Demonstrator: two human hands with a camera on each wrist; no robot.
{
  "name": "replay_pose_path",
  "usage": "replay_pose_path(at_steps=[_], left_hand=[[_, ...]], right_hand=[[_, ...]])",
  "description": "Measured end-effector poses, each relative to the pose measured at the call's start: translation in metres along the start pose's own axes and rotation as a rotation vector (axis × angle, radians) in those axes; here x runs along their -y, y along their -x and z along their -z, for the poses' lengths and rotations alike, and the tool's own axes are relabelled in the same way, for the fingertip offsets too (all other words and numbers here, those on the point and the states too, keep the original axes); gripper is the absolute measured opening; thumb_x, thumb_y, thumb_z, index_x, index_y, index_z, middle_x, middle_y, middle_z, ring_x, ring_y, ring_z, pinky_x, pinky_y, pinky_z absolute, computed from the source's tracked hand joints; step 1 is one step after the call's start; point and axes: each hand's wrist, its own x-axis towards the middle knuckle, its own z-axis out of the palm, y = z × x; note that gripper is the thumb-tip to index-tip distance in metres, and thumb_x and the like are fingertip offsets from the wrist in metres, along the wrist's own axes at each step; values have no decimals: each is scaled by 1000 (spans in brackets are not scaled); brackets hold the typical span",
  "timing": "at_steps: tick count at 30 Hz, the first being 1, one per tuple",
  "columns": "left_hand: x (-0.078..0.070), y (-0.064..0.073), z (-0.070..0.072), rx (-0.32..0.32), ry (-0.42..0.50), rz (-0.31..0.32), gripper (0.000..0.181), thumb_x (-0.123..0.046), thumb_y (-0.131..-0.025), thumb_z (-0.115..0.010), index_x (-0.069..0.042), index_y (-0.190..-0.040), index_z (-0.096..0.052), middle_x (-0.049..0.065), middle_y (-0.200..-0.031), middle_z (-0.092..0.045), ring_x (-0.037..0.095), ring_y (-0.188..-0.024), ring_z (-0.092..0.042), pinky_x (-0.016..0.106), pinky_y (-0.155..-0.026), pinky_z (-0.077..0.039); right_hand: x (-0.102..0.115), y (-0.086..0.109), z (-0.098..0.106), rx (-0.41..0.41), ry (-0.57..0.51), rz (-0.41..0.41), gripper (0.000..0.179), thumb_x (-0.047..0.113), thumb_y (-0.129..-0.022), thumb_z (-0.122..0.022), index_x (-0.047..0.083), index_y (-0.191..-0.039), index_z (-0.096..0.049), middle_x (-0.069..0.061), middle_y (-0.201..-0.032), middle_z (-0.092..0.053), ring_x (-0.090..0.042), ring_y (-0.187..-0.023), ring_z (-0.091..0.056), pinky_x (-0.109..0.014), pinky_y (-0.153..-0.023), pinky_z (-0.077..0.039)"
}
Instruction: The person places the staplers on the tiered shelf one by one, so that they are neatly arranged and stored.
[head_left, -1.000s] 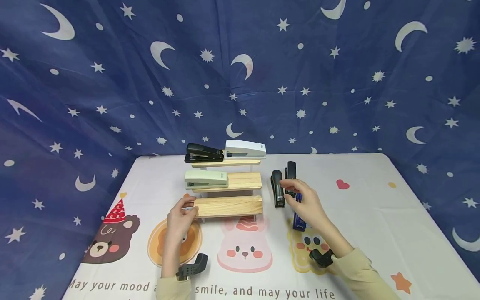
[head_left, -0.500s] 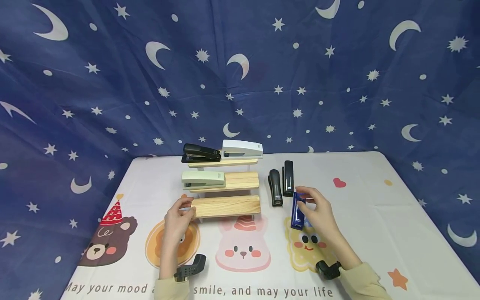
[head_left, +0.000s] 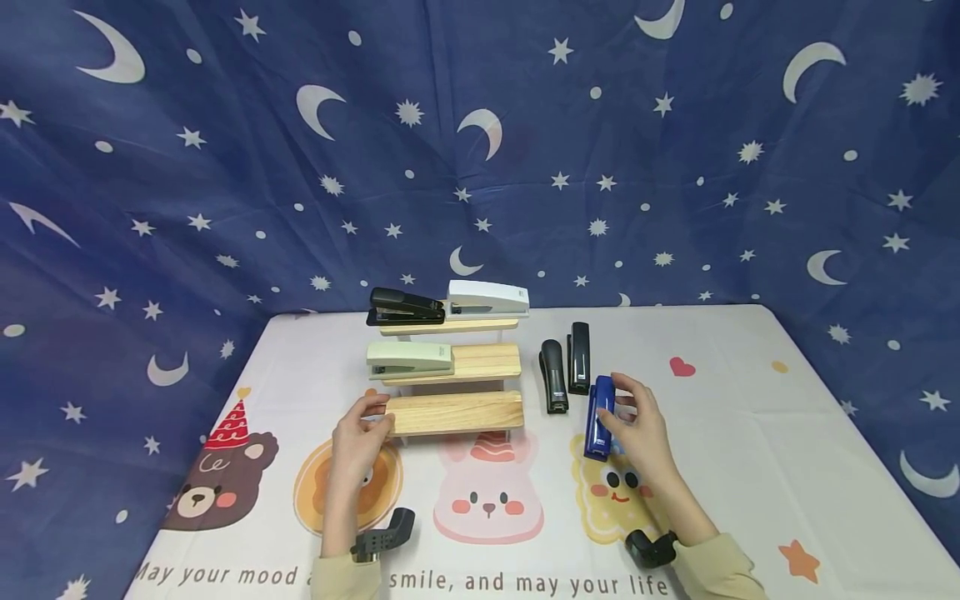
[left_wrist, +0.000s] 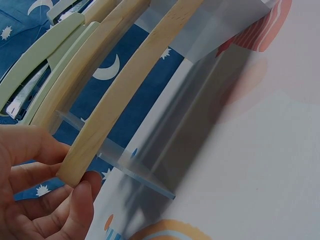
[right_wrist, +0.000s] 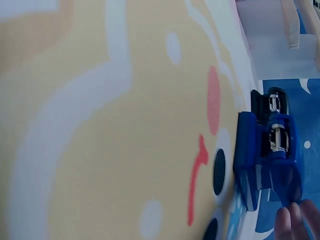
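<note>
Head view: you are working with your hands well apart, each gripping something. Your left hand point(head_left: 360, 437) is pinching the left end of the lowest wooden shelf point(head_left: 456, 413); left wrist view is showing that end caught between thumb and fingers. Your right hand point(head_left: 641, 429) is holding the blue stapler point(head_left: 599, 429) by its far half, thumb over the near side — right wrist view is catching fingertips touching one end. The blue stapler is sitting right of the rack, its length running away from you; whether it is resting on the white tablecloth point(head_left: 750, 450) or raised, you cannot tell from these angles.

Just beyond it, a slim black stapler point(head_left: 578, 358) and a rounded black stapler point(head_left: 553, 379) are lying side by side. On the rack's top shelf point(head_left: 450, 328), an angled black stapler point(head_left: 405, 307) and a white stapler point(head_left: 487, 298) are standing end to end. A pale green stapler point(head_left: 410, 358) is occupying the left part of the middle shelf point(head_left: 491, 362). Behind everything — a blue backdrop point(head_left: 525, 83) is hanging, patterned with moons and stars.
</note>
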Motion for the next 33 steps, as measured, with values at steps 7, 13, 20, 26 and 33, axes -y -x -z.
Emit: replay_pose_path(at_steps=[7, 13, 20, 26, 33], left_hand=[[0, 0, 0, 0, -4, 3, 36, -9, -88, -61, -7, -124, -60, 19, -119, -61, 8, -72, -62, 22, -60, -52], [0, 0, -1, 1, -14, 3, 37, -9, -88, -61, -6, -125, -60, 21, -119, -61, 7, -70, -61, 20, -56, -49], [0, 0, -1, -8, -15, 7, 37, -9, -88, -61, -7, -124, -60, 20, -118, -61, 7, -70, -60, 20, -56, -49], [-1, 0, 0, -5, -3, 5, 36, -9, -88, -61, -6, -124, -60, 20, -117, -61, 6, -70, -61, 21, -58, -51], [-2, 1, 1, -1, -8, -4, 36, -9, -88, -61, -7, -124, -60, 20, -118, -61, 6, -71, -61, 21, -58, -52]], right_hand=[[-3, -1, -5, 8, -10, -51, 69, 4, -88, -63, 8, -147, -28, -20, -144, -37, -35, -118, -49, -50, -99, -47], [-4, 0, -10, 40, 18, -108, 77, 7, -86, -64, 9, -150, -22, -22, -147, -33, -37, -119, -46, -53, -99, -47], [-4, -1, -14, 63, 116, -111, 82, 10, -85, -67, 11, -152, -19, -23, -144, -33, -37, -114, -48, -53, -92, -51], [-4, -2, -14, 62, 144, -77, 84, 9, -83, -69, 7, -151, -19, -27, -138, -36, -38, -106, -53, -49, -85, -55], [-4, -2, -13, 64, 137, -78, 84, 9, -82, -70, 7, -150, -20, -27, -137, -38, -40, -105, -56, -49, -86, -55]])
